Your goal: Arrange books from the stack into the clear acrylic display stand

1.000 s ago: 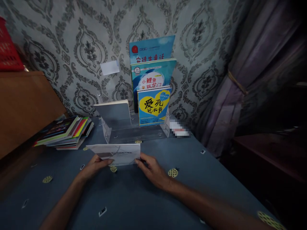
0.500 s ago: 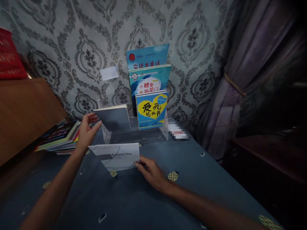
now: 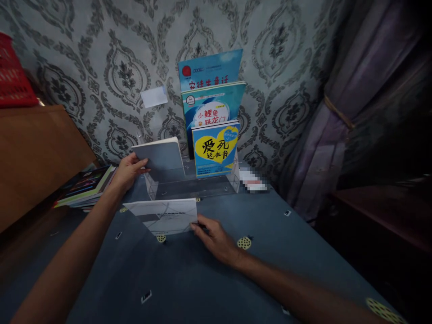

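My left hand is closed on the left edge of a grey book, thumb across its front. That book leans in the left part of a clear acrylic stand. In my right hand is a white book, pinched at its right edge and held up in front of the stand. To the right in the stand, a blue book with a yellow heart stands upright. Behind it rise a teal book and a taller blue book.
A stack of books lies left of the stand, by a brown wooden box with a red basket on it. A blurred white item lies right of the stand. A tied curtain hangs at the right.
My left hand has moved forward and closed on the grey book's edge; before, its fingers were apart beside it. My right hand keeps the white book at nearly the same spot.
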A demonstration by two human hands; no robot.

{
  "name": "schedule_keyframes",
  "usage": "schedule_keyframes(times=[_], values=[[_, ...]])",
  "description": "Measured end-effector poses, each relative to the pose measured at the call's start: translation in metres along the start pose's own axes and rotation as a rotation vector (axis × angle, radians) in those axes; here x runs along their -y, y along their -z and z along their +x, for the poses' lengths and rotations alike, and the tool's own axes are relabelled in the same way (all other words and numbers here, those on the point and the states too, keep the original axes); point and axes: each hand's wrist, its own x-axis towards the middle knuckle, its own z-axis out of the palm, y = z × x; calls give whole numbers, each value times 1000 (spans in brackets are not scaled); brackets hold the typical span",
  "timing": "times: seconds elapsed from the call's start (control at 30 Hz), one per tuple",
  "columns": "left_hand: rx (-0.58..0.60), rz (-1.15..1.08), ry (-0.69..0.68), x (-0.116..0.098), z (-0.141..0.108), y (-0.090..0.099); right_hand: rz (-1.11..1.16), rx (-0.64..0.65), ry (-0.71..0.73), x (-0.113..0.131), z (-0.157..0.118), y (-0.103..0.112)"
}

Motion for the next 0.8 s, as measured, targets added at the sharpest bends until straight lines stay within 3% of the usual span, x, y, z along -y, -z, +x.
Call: schedule_keyframes(times=[0.2, 0.43, 0.57, 0.67, 0.8], values=[[-13, 41, -16, 0, -8, 0, -5, -2, -7, 0, 0, 0], [10, 358, -93, -11, -12, 13, -6, -12, -8, 0, 0, 0], [90, 377, 163, -16, -6, 12, -8, 2, -15, 1, 0, 1], [107, 236, 373, -16, -4, 5, -16, 17, -21, 1, 0, 1], [138, -7, 432, -15, -4, -2, -6, 1, -5, 2, 0, 1]])
